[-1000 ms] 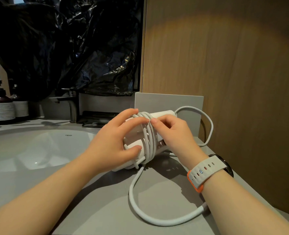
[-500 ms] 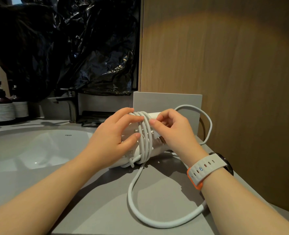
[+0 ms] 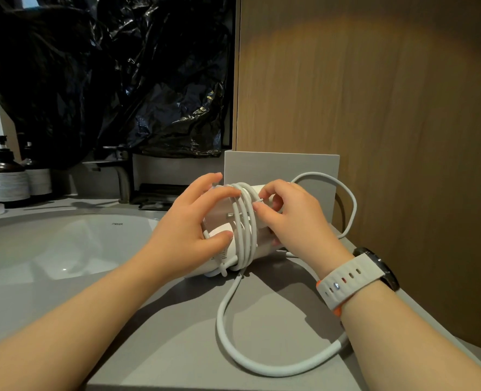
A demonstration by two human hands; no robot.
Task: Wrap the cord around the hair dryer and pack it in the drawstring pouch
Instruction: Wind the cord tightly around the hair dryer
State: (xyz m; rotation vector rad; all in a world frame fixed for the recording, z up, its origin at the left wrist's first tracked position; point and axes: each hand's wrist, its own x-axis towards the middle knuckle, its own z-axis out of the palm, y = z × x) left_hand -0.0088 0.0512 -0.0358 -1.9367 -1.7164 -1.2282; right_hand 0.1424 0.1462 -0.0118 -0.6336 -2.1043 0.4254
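A white hair dryer (image 3: 219, 258) lies on its side on the grey counter (image 3: 177, 334), with several turns of white cord (image 3: 243, 221) wound around its middle. My left hand (image 3: 185, 230) grips the dryer's left part, thumb on its front. My right hand (image 3: 287, 218) holds the right part and pinches the cord at the top of the coil. Loose cord forms a big loop (image 3: 233, 345) in front on the counter and another loop (image 3: 346, 198) behind my right hand. No pouch is visible.
A white sink basin (image 3: 64, 244) with a faucet (image 3: 120, 179) lies to the left. Two dark pump bottles (image 3: 7, 176) stand at the far left. Black plastic sheeting (image 3: 106, 74) hangs behind. A wooden wall (image 3: 375, 136) and a grey panel (image 3: 281, 167) close off the right.
My hands and the dryer have shifted slightly; my right fingers have closed more on the cord at the coil's top. The loose loops have barely moved.
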